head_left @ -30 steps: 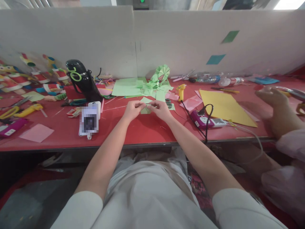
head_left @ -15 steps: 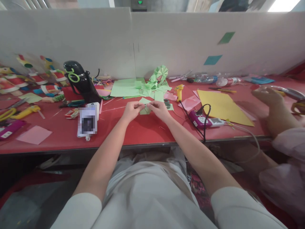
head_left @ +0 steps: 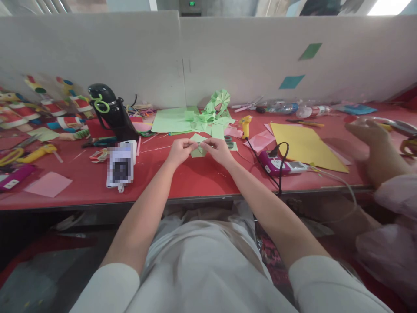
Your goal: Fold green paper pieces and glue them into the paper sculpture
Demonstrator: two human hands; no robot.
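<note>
Both forearms extend forward over the red tabletop (head_left: 202,182) and converge at the centre. The left hand (head_left: 180,152) and the right hand (head_left: 218,151) face each other, fingers curled inward, with thumb and index fingertips brought together in a narrow pinch. Each pinch grips an edge of a small, pale green, folded paper piece (head_left: 196,153); the fingertips conceal the exact fold.

The paper piece is located between the two hands, showing both beyond and below the fingertips. Whether its lower edge touches the tabletop cannot be determined. Directly behind it stands a light green folded-paper model with a round pleated fan (head_left: 222,99). Dark-handled scissors (head_left: 229,140) lie just beside the right hand.

Containers: a black cylindrical bottle with a bright green ring (head_left: 109,108) leans at the left rear, closed; its contents are not visible. At the right rear, a clear plastic bottle with a blue end (head_left: 282,107) and a clear plastic bottle with a red-and-white label (head_left: 312,111) lie on their sides; their contents cannot be determined.
</note>
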